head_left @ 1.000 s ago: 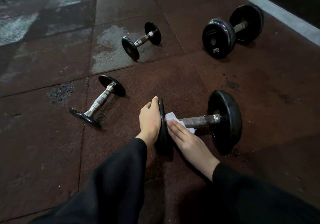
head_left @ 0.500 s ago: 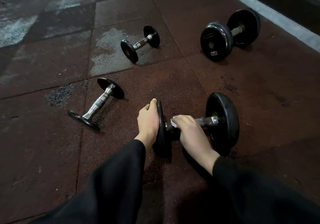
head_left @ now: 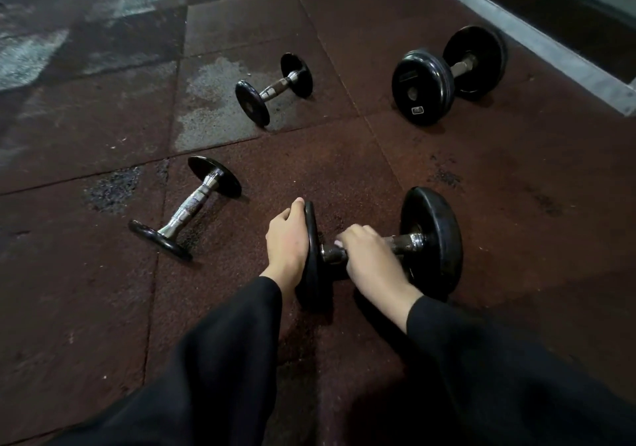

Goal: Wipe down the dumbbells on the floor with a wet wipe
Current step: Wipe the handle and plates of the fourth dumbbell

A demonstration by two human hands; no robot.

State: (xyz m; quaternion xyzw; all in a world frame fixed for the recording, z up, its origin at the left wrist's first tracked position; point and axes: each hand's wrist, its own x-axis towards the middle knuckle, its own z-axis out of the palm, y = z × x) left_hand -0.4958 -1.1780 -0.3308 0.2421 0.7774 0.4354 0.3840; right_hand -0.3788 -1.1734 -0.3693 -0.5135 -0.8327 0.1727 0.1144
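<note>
- Left hand [head_left: 289, 239] lies flat, fingers straight, against the near dumbbell's [head_left: 432, 239] left plate.
- Right hand [head_left: 370, 256] curled round its bar, wet wipe [head_left: 339, 243] peeking out underneath.
- Dumbbell lies on the floor [head_left: 516, 204]; three more beyond.

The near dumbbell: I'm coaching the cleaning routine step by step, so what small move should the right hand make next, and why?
Probably slide the right hand along the handle toward the right plate. It grips the handle's left part with a wet wipe barely showing, that stretch looks uncovered, and the left hand steadies the left plate.
</note>
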